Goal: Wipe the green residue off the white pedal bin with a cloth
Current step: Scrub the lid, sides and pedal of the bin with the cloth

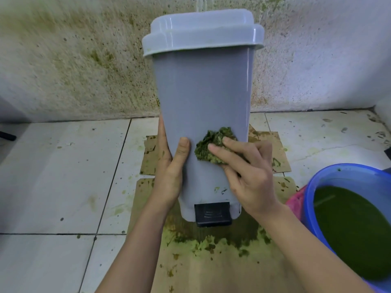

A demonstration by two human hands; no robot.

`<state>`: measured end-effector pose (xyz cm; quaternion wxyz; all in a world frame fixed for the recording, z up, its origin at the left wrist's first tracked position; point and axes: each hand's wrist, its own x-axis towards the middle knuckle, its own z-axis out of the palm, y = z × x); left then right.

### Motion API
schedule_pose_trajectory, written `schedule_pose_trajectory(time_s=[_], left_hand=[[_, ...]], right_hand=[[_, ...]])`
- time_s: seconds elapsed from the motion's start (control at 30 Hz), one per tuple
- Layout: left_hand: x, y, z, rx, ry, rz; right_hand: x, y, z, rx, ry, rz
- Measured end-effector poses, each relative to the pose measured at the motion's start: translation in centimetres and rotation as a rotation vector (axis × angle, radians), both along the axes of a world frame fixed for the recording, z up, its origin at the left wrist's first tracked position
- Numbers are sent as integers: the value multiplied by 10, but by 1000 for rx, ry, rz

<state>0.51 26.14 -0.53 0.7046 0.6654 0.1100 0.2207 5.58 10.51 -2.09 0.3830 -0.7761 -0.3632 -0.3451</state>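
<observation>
Pedal bin: the pedal bin (203, 92) stands upright in front of you on stained cardboard (222, 271) laid over the tiled floor (53, 176); its lid (203, 32) is down and its front faces you.
Left grip: your left grip (171, 166) is clamped on the bin's lower left side, with the thumb lying flat on the front face and the fingers wrapped round behind, out of sight.
Right grip: your right grip (249, 172) is closed on the cloth (211, 144), fingers spread over the wad and thumb at its lower edge, pressing it against the lower front of the bin.
Cloth: bunched, soaked green, touching the bin just right of your left thumb.
Residue: a few green flecks (220, 189) sit on the bin's front, below the cloth and just above the pedal.
Pedal: the black pedal (212, 214) juts out at the base, towards you.
Basin: a blue basin (309, 187) of dark green liquid (355, 229) sits on the floor to your right, near the bin but apart from it.
Wall: the wall (74, 60) behind the bin is spattered green.
</observation>
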Motion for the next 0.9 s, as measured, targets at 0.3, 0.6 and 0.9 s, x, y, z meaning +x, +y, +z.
schedule_pose_trajectory(time_s=[0.3, 0.6, 0.9], left_hand=[[1, 7, -6, -9, 16, 4], [-2, -2, -5, 4, 51, 104], [-46, -20, -32, 104, 138, 35]], right_hand=[[-29, -45, -40, -284, 239, 189], [-68, -57, -68, 114, 640, 40], [-113, -77, -107, 126, 812, -50]])
